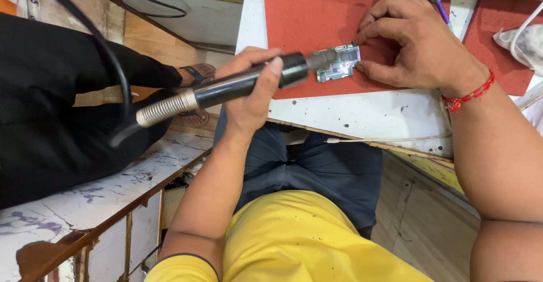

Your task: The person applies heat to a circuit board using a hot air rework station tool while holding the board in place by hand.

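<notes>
In the head view, the left hand [249,92] is closed around a black hot-air tool [237,85], whose handle has a metal spring collar at the left end with a black hose running off toward the far left. Its metal nozzle points right and sits just over the left edge of a small green circuit board [339,63].

The board lies on a red mat [317,11] that covers the far part of a white, speckled workbench [362,115]. The right hand [416,42] rests on the mat just right of the board, its fingertips pinching and steadying the board's right edge; a red thread bracelet [469,95] circles the wrist.

A purple-handled tool [438,2] lies beyond the right hand. At the left, another person's dark-trousered leg [62,90] and sandalled foot [198,76] are visible. Near the bottom are the wearer's yellow shirt [294,242] and blue jeans [317,169].
</notes>
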